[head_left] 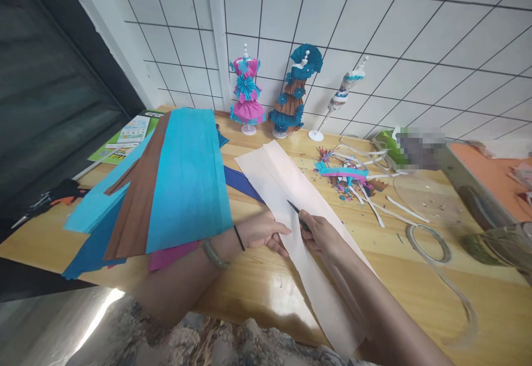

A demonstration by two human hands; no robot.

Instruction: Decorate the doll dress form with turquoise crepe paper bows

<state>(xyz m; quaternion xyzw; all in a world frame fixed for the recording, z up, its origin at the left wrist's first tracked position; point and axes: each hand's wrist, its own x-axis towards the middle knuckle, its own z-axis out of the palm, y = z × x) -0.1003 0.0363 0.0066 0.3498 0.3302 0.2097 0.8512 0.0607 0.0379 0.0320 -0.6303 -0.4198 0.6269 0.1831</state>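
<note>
A long sheet of pale pink crepe paper (286, 169) runs across the table, its near part split into strips that hang toward me. My right hand (322, 236) is closed around scissors (294, 207), whose dark blade tip lies over the paper. The scissors' handles are mostly hidden by my fingers. Just left of them, my left hand (268, 233) grips the paper's left edge between thumb and fingers. Blue crepe paper (189, 178) and brown crepe paper (139, 200) lie in a stack beside my left forearm. A dark blue strip (241, 183) shows under the pink sheet.
Against the tiled wall stand a pink-and-blue dressed form (247, 92), a teal-and-brown one (291, 97) and a tilted white one (338, 97). Paper scraps (344, 175) and a tape roll (428, 243) lie right. A glue gun (54, 200) rests far left.
</note>
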